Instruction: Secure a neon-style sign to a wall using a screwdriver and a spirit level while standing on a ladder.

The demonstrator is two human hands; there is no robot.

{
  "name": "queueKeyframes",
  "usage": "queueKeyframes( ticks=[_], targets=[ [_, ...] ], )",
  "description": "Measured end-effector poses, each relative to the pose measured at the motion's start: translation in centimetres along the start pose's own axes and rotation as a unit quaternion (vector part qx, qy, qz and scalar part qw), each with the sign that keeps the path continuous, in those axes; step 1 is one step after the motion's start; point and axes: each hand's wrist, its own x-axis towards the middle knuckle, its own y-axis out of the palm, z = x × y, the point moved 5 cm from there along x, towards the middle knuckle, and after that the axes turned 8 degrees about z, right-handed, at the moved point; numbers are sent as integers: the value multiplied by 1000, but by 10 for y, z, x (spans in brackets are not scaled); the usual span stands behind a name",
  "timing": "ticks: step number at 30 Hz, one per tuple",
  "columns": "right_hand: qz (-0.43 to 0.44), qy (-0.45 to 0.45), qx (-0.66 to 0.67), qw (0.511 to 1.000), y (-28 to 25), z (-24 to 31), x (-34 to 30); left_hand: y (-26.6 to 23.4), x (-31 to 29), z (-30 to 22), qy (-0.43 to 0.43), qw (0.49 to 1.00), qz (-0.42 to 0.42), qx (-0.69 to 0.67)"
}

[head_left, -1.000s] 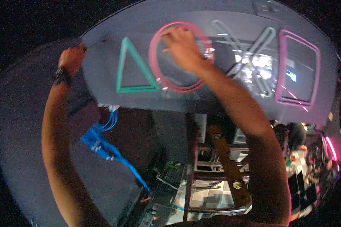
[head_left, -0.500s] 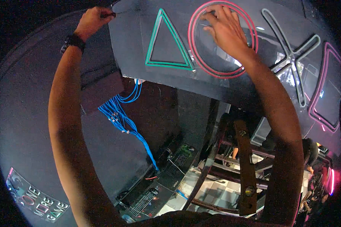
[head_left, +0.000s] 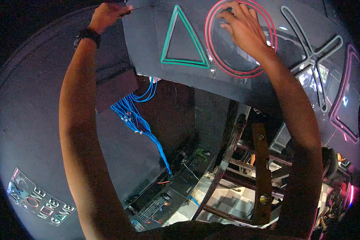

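Where the right hand (head_left: 247,32) spreads, a red ring (head_left: 244,75), double-lined

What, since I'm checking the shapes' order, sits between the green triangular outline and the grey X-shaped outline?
In the head view: the red circular outline, with the right hand partly over it.

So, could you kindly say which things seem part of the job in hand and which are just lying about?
Likely job things: thin dark object in left grip, dark panel, red ring.
Apparently uninvolved: blue cables, keyboard, spirit level (uncertain).
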Motion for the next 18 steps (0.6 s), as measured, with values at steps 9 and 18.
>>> queueKeyframes(
  ticks=[9, 18],
  targets=[
    [17, 10, -4, 1000, -7, 0, 2, -2, -4, 28, 75, 929, 43, -360],
    [-14, -16, -27, 999, 1, -2, 2, -1, -30, 10, 114, 912, -132, -371]
  ],
)
